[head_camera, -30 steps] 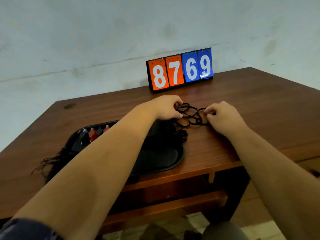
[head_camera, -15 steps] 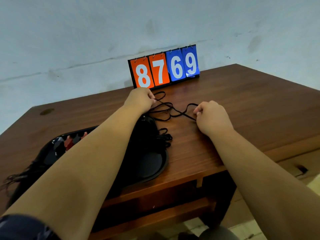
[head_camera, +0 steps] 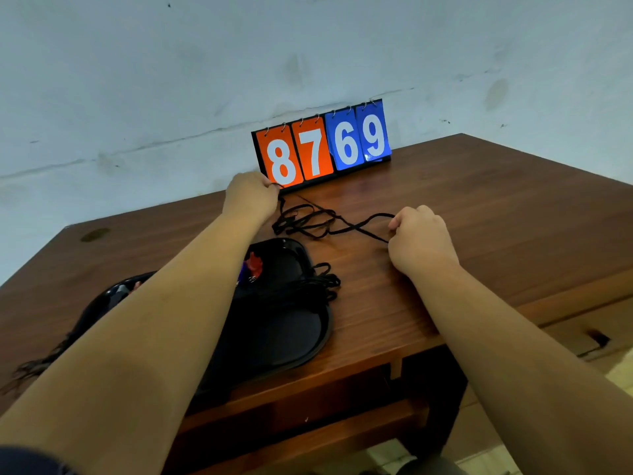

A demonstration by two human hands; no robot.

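A thin black cord [head_camera: 318, 222] lies in loose tangled loops on the brown wooden table [head_camera: 496, 214]. My left hand [head_camera: 251, 197] pinches one end of it near the score board, fingers curled. My right hand [head_camera: 419, 240] pinches the other end, further right and nearer to me. The cord is stretched between the two hands, with a knot of loops in the middle. My left forearm crosses over a black tray [head_camera: 291, 337] and hides much of it.
A flip score board [head_camera: 322, 145] reading 8769 stands at the table's back edge against the wall. The tray holds more black cords [head_camera: 318, 284] and small red and dark pieces [head_camera: 253, 265]. Dark strands [head_camera: 37, 363] hang off the table's left. The front edge is close.
My hands have drawn apart: the left went back toward the score board, the right stayed nearer. The bunched loops of cord have been pulled out longer.
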